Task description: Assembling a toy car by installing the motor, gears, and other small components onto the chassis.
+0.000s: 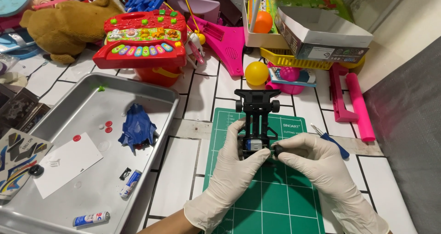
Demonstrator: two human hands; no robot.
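The white tiled table (202, 96) carries a green cutting mat (271, 192), the landmark here. Left of the mat sits a metal tray (92, 100) holding a blue car body shell (137, 128) and batteries. The black toy car chassis (256, 121) lies on the mat's far half. The left hand (234, 169) pinches the chassis rear; the right hand (317, 162) has its fingers closed on a small black wheel (278, 149) at the axle. Judgement: steady the chassis flat and press the wheel square to the axle.
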